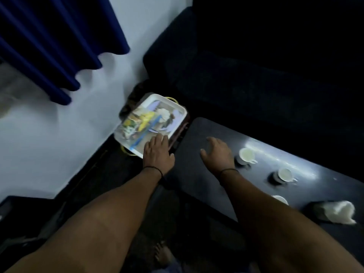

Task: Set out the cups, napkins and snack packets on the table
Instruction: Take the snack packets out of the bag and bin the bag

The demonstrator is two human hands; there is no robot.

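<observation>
A white tray stands on a low stand left of the dark table. It holds yellow and green snack packets and a white cup, all blurred. My left hand lies over the tray's near corner with fingers spread, holding nothing. My right hand hovers open above the table's left end. White cups stand on the table: one, a second, and a third partly hidden by my right forearm. A dark holder with white napkins sits at the right.
A dark sofa runs behind the table. A white wall and blue curtain are to the left. My bare foot shows on the dark floor below.
</observation>
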